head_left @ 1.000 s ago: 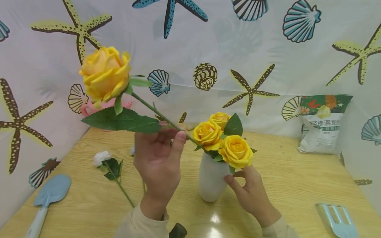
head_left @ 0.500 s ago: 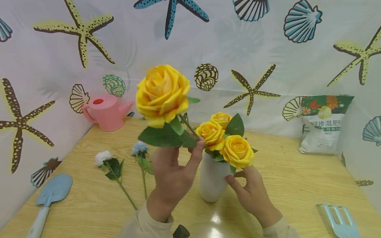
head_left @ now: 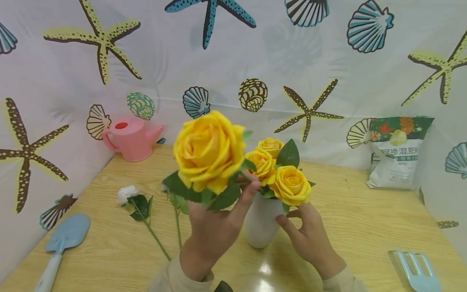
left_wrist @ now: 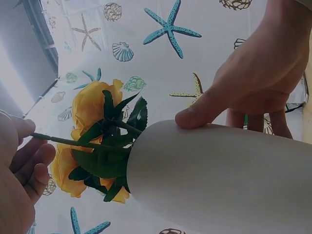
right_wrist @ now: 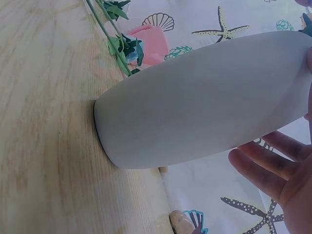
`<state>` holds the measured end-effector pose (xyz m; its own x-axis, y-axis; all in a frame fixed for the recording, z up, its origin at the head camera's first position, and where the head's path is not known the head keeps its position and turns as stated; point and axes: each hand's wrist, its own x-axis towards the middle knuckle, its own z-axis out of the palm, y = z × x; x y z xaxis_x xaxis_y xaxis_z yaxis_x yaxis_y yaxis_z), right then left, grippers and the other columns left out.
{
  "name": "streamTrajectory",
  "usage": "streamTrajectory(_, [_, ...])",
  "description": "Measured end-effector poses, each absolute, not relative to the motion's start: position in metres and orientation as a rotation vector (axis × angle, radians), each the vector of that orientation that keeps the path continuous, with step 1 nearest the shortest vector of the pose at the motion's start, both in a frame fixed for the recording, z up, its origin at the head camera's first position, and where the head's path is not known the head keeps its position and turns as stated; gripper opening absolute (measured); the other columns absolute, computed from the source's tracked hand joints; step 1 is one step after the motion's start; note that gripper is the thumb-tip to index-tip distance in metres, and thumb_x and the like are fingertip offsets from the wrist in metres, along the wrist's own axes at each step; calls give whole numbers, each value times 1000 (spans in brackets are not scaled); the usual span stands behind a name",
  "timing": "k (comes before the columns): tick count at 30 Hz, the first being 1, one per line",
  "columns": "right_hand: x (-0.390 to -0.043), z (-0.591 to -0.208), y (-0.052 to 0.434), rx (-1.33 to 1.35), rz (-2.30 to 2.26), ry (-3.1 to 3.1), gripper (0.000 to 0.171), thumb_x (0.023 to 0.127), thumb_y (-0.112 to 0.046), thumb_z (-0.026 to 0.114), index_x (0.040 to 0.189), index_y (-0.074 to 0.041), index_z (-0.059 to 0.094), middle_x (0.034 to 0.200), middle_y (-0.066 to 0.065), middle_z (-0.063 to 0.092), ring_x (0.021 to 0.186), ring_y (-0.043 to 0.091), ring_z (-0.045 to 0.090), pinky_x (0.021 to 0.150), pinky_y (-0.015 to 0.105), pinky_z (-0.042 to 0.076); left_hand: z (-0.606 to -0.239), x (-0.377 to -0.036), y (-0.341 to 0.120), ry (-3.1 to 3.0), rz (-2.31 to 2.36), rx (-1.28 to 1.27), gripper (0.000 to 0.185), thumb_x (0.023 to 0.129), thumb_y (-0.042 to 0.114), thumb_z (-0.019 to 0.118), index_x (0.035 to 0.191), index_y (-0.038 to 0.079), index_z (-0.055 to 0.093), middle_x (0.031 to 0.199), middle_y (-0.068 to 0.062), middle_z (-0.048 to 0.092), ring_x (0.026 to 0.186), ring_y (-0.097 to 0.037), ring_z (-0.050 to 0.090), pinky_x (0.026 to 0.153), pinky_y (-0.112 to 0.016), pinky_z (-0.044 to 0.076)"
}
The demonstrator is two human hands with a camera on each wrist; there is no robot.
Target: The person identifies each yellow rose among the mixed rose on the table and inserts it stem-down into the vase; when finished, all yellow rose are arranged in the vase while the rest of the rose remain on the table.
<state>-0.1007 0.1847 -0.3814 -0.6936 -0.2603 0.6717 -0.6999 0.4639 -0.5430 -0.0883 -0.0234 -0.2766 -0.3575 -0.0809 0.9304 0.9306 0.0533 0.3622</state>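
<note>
My left hand point(head_left: 215, 231) pinches the green stem point(left_wrist: 83, 143) of a yellow rose point(head_left: 209, 150) between thumb and fingers. The bloom tilts toward the camera and hides part of the hand. In the left wrist view this stem runs to the mouth of a white vase point(head_left: 262, 223); whether its end is inside cannot be told. Several yellow roses point(head_left: 290, 185) with leaves stand in the upright vase. My right hand point(head_left: 310, 235) holds the vase's upper right side, thumb on the near side; some fingers point(right_wrist: 258, 168) stand a little off its wall.
On the wooden table point(head_left: 350, 227), a white flower point(head_left: 127, 194) and a partly hidden second flower point(head_left: 177, 202) lie left. A pink watering can point(head_left: 131, 140) stands back left, a blue trowel point(head_left: 69, 233) front left. A fertilizer bag point(head_left: 395, 156) and blue hand fork point(head_left: 417, 269) are right.
My left hand has moved right and down toward the vase, and the rose has swung right and lower, turning its bloom to the camera. The right hand and vase stay put.
</note>
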Motion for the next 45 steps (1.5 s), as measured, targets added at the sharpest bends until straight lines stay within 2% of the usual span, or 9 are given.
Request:
streamTrajectory(5, [-101, -381, 186, 822, 1158, -2196, 54, 101, -34, 58, 143, -2, 47, 130, 13, 61, 118, 3, 56, 74, 31, 62, -282, -82, -18, -1621, -1267, -809, 42, 81, 2, 83, 116, -8, 62, 110, -19, 71, 104, -27, 69, 97, -32, 57])
streamTrajectory(9, [-101, -381, 185, 839, 1158, -2190, 53, 101, -30, 60, 144, -2, 46, 133, 14, 60, 120, 3, 55, 74, 30, 62, -284, -81, -19, -1733, -1182, -758, 52, 75, 1, 87, 121, -6, 62, 117, -17, 71, 110, -27, 69, 99, -33, 56])
streamTrajectory(17, [-101, -380, 186, 829, 1164, -2205, 55, 99, -23, 64, 147, -4, 44, 136, 13, 59, 119, 5, 56, 73, 31, 62, -282, -83, -23, -1833, -1251, -719, 40, 78, 2, 85, 114, -2, 67, 104, -11, 73, 92, -19, 70, 83, -29, 59])
streamTrajectory(23, [-101, -379, 186, 831, 1162, -2214, 56, 99, -23, 64, 148, -4, 44, 138, 13, 58, 122, 5, 55, 73, 30, 62, -275, -83, -30, -1850, -1324, -735, 44, 79, 5, 85, 117, -1, 63, 107, -9, 72, 100, -17, 69, 93, -29, 57])
streamTrajectory(28, [-101, -379, 186, 834, 1164, -2215, 55, 100, -26, 63, 147, -4, 45, 136, 13, 58, 122, 4, 55, 73, 30, 62, -271, -80, -42, -1943, -1343, -726, 49, 74, 7, 89, 117, 2, 64, 102, -5, 72, 83, -11, 66, 78, -25, 58])
streamTrajectory(33, [-101, -379, 186, 814, 1166, -2231, 54, 98, -21, 66, 146, -5, 46, 135, 11, 59, 121, 3, 55, 73, 30, 62, -269, -74, -46, -1856, -1505, -760, 54, 71, -4, 87, 120, -7, 63, 118, -15, 71, 111, -19, 69, 99, -34, 56])
streamTrajectory(36, [-101, -379, 186, 806, 1164, -2242, 54, 97, -16, 68, 145, -5, 47, 134, 11, 59, 121, 3, 55, 74, 30, 62, -269, -72, -43, -1752, -1563, -758, 51, 70, -15, 83, 116, -13, 62, 116, -21, 70, 112, -20, 68, 100, -35, 56])
streamTrajectory(41, [-101, -379, 186, 809, 1152, -2258, 53, 98, -18, 66, 145, -6, 45, 133, 11, 59, 119, 6, 56, 74, 31, 62, -271, -73, -33, -1686, -1488, -757, 34, 72, -14, 82, 101, -10, 66, 97, -20, 72, 89, -17, 68, 83, -26, 60])
streamTrajectory(45, [-102, -379, 186, 807, 1142, -2257, 54, 99, -22, 64, 146, -5, 44, 134, 10, 59, 118, 9, 57, 74, 32, 62, -274, -74, -28, -1729, -1398, -772, 20, 77, -7, 82, 90, -3, 66, 83, -11, 68, 74, -14, 59, 66, -20, 52])
